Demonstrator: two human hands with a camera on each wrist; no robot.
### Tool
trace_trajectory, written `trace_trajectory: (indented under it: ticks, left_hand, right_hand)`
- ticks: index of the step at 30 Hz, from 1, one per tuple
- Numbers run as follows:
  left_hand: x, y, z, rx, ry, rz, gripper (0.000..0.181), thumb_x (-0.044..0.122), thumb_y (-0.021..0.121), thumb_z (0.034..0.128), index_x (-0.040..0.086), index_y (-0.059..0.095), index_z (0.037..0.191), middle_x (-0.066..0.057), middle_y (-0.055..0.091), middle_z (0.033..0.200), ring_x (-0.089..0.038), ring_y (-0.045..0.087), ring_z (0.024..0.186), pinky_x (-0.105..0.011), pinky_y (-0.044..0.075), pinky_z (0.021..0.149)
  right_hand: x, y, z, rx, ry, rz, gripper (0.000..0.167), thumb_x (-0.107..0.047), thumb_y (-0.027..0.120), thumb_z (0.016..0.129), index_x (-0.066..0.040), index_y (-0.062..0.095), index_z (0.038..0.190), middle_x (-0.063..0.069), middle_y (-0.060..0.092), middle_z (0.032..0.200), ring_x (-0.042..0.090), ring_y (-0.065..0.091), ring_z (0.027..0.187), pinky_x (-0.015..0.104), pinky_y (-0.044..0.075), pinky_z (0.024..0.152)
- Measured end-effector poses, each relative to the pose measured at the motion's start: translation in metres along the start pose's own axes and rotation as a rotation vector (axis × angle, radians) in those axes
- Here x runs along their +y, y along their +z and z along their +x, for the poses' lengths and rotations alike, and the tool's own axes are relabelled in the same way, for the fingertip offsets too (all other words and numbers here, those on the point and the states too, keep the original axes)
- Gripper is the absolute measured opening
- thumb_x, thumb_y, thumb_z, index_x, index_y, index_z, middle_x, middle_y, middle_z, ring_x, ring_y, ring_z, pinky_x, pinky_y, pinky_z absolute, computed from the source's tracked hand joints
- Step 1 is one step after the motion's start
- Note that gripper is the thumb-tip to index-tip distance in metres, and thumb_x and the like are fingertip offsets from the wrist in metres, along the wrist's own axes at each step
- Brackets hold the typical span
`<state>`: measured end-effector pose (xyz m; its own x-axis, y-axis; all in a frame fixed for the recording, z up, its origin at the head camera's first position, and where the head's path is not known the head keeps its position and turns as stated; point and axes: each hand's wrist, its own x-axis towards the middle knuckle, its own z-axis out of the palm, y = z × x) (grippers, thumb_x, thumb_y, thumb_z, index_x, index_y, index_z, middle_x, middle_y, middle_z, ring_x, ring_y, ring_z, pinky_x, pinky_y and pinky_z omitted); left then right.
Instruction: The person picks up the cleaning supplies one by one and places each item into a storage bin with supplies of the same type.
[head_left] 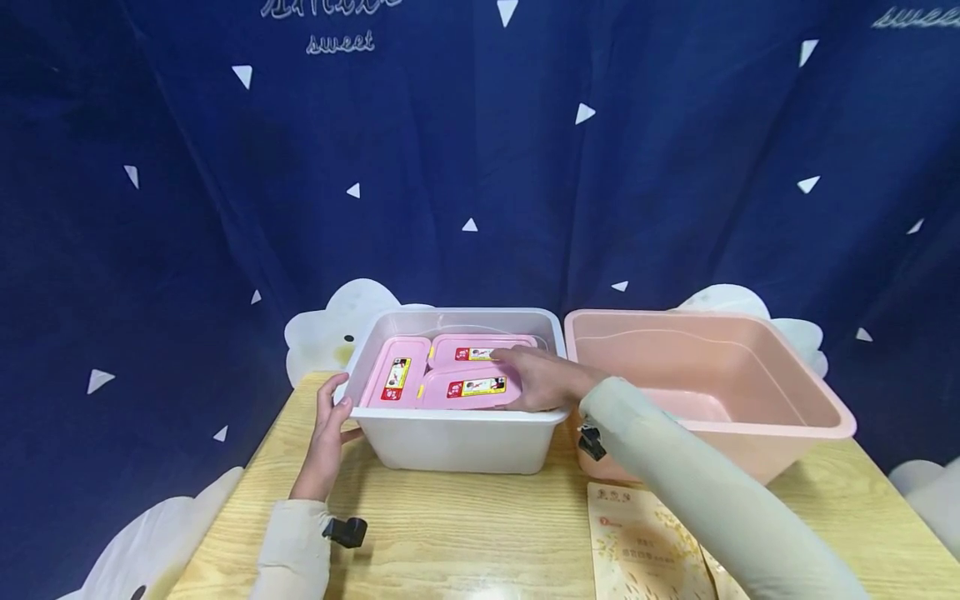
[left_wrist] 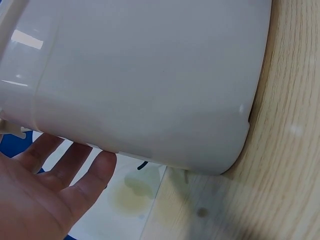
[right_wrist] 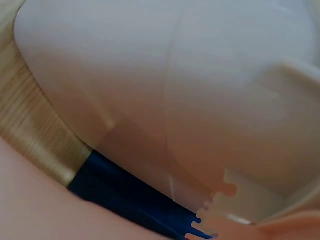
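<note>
A white plastic bin (head_left: pixel 457 442) stands on the table with several pink lidded boxes inside, each with a red and yellow label. My right hand (head_left: pixel 540 379) reaches over the bin's right rim and grips the right end of the front pink box (head_left: pixel 435 392). Behind it lies another pink box (head_left: pixel 446 354), and along the left wall a third pink box (head_left: pixel 386 375). My left hand (head_left: pixel 326 442) touches the bin's left side near the front corner, its fingers (left_wrist: pixel 95 172) against the outer wall. The right wrist view shows bin walls; the right fingers are hidden there.
A larger peach-coloured bin (head_left: pixel 750 429) stands close to the white one on the right. In front of it lies a tan printed packet (head_left: pixel 637 542), partly under my right sleeve (head_left: pixel 697 483). A dark blue curtain (head_left: pixel 465 150) hangs behind the wooden table (head_left: pixel 442 533).
</note>
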<state>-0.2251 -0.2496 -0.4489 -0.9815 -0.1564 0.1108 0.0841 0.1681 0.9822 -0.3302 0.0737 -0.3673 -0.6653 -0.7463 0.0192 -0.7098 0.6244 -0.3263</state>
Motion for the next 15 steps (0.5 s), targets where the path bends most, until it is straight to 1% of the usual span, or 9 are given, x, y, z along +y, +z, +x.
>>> trace_trajectory:
  ticks: [2, 4, 9, 15]
  left_hand:
    - [0.0001, 0.0002, 0.0005, 0.000, -0.001, -0.002, 0.053, 0.035, 0.027, 0.1050, 0.022, 0.014, 0.154, -0.011, 0.020, 0.161, -0.030, 0.034, 0.137, -0.040, 0.041, 0.092]
    - [0.0000, 0.0003, 0.0007, 0.003, 0.000, -0.007, 0.052, 0.034, 0.027, 0.1050, 0.021, 0.015, 0.154, -0.012, 0.020, 0.160, -0.029, 0.034, 0.136, -0.041, 0.041, 0.093]
    - [-0.0004, 0.0008, 0.0020, 0.005, 0.000, -0.018, 0.052, 0.035, 0.028, 0.1049, 0.021, 0.015, 0.154, -0.012, 0.021, 0.160, -0.030, 0.034, 0.136, -0.046, 0.039, 0.095]
    - [-0.0007, 0.0006, 0.0004, -0.001, -0.010, -0.018, 0.053, 0.035, 0.027, 0.1049, 0.023, 0.014, 0.155, -0.011, 0.018, 0.161, -0.031, 0.033, 0.138, -0.050, 0.039, 0.098]
  right_hand:
    - [-0.0004, 0.0000, 0.0012, -0.015, 0.000, -0.034, 0.079, -0.041, 0.077, 0.079, -0.003, 0.048, 0.142, 0.013, 0.062, 0.134, 0.026, 0.058, 0.120, 0.046, 0.043, 0.109]
    - [-0.0015, -0.0004, 0.0017, -0.042, 0.030, -0.048, 0.080, -0.044, 0.076, 0.080, -0.005, 0.047, 0.143, 0.011, 0.061, 0.135, 0.025, 0.058, 0.120, 0.045, 0.043, 0.110]
    - [-0.0041, -0.0008, 0.0019, -0.078, 0.093, -0.076, 0.081, -0.047, 0.076, 0.080, -0.008, 0.047, 0.144, 0.012, 0.058, 0.135, 0.026, 0.057, 0.117, 0.046, 0.044, 0.108]
    - [-0.0047, 0.0008, 0.0011, -0.067, 0.133, -0.081, 0.085, -0.054, 0.079, 0.074, -0.012, 0.051, 0.143, 0.011, 0.055, 0.126, 0.024, 0.057, 0.106, 0.041, 0.048, 0.098]
